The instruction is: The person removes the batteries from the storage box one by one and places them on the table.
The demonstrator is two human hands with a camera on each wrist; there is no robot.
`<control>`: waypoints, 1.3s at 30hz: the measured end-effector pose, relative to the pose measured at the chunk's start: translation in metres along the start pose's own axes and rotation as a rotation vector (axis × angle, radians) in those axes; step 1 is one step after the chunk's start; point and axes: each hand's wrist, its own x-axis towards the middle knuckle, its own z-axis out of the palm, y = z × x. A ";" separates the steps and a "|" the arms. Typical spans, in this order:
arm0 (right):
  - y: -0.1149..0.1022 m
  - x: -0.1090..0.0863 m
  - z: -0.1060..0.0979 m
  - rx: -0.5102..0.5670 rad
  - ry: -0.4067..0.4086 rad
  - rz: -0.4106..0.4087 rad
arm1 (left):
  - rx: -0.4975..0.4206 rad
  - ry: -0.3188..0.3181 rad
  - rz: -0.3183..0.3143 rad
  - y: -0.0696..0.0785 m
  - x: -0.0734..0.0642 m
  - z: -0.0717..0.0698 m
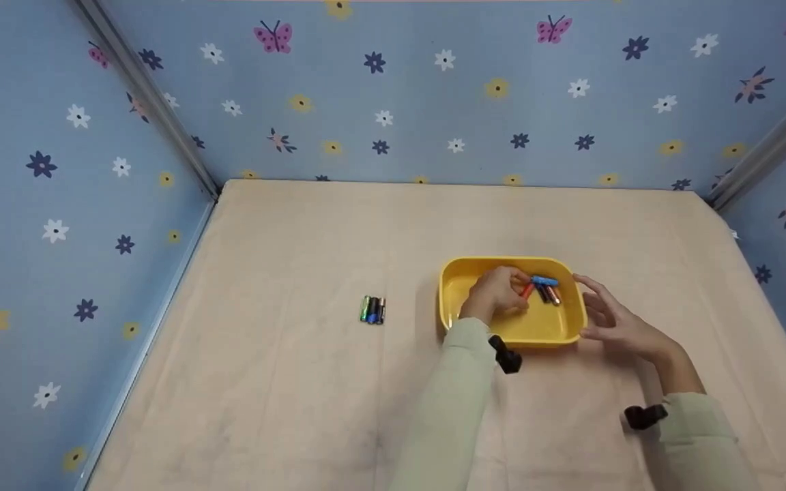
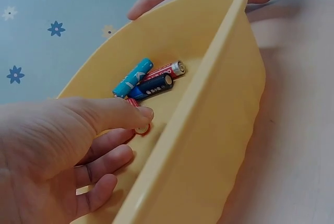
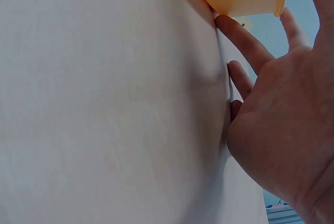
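My left hand (image 1: pixel 495 293) reaches into a yellow plastic tub (image 1: pixel 454 267) and pinches a red battery (image 1: pixel 527 291) between thumb and fingers. In the left wrist view the thumb covers much of that battery, and only its ends show. Just beyond it lie a light blue battery (image 2: pixel 133 78), a dark blue and black battery (image 2: pixel 154 86) and a red battery with a silver end (image 2: pixel 176 68), close together in the tub. My right hand (image 1: pixel 628 331) spreads its fairly straight fingers along the tub's right end, with fingertips (image 3: pixel 224 21) touching the wall and rim.
Left of the tub, several batteries (image 1: pixel 372 310), green and black among them, lie side by side on the beige cloth-covered table (image 1: pixel 284 382). Blue patterned panels (image 1: pixel 420 102) stand behind and at both sides. A black wrist camera (image 1: pixel 505 354) sits on the left sleeve.
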 end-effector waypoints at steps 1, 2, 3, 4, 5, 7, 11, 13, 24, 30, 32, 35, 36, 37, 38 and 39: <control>0.000 0.000 0.000 -0.002 0.000 -0.002 | -0.018 -0.009 -0.002 0.001 -0.002 -0.001; 0.000 0.000 0.000 0.000 0.000 -0.004 | -0.013 -0.016 -0.006 0.000 -0.001 -0.001; 0.000 0.000 0.000 0.001 0.001 -0.006 | -0.007 -0.022 -0.011 -0.001 0.002 0.000; 0.000 0.000 -0.001 0.002 0.001 -0.007 | 0.008 -0.031 -0.018 -0.002 0.005 0.000; 0.000 0.000 -0.001 0.003 0.001 -0.006 | 0.026 -0.039 -0.027 -0.003 0.008 0.001; -0.001 0.000 0.000 0.002 0.000 0.000 | 0.037 -0.061 -0.041 -0.006 0.013 0.002; -0.001 -0.001 0.000 -0.002 -0.002 0.018 | 0.009 -0.091 -0.047 -0.011 0.019 0.003; -0.002 -0.002 0.001 0.000 -0.002 0.022 | -0.012 -0.097 -0.049 -0.013 0.021 0.003; -0.002 -0.002 0.000 0.014 -0.004 -0.011 | 0.091 -0.013 0.002 0.001 -0.009 -0.001; -0.002 -0.002 0.000 0.003 -0.001 -0.015 | 0.078 0.030 -0.006 0.001 -0.010 0.001; -0.002 -0.002 0.000 -0.001 0.001 -0.004 | 0.080 0.043 -0.012 0.000 -0.010 0.003; -0.002 -0.002 0.000 -0.003 0.001 0.000 | 0.096 0.057 -0.017 0.000 -0.009 0.005; -0.002 -0.002 0.000 -0.006 0.000 0.001 | 0.095 0.060 -0.020 0.000 -0.009 0.005; -0.002 -0.002 0.000 -0.009 -0.001 0.000 | 0.092 0.062 -0.023 0.000 -0.009 0.005; -0.002 -0.002 0.000 -0.011 -0.002 0.001 | 0.087 0.064 -0.026 0.000 -0.009 0.005; -0.002 -0.002 0.000 -0.012 -0.003 0.001 | 0.082 0.066 -0.033 0.001 -0.010 0.005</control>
